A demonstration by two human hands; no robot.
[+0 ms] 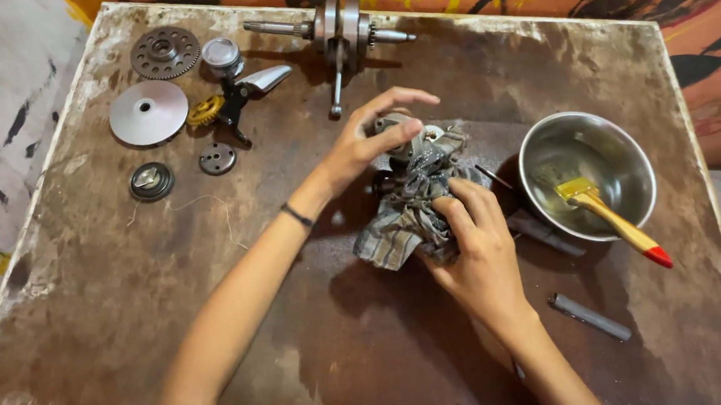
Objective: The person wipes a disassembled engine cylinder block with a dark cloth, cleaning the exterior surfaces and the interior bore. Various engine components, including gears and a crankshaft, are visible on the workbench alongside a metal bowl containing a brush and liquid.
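Head view: a small metal part being wiped with a rag at mid-desk.
The left hand (373, 141) pinches the metal part (399, 138); the right hand (475, 243) grips the grey rag (410, 214) against it. Best hold the part steady and press cloth into recesses.

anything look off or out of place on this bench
Nothing looks spilled or broken. The brush leans in the steel bowl with its handle over the rim. The table is stained and worn. The left hand holds a metal part; the right hand grips a rag.
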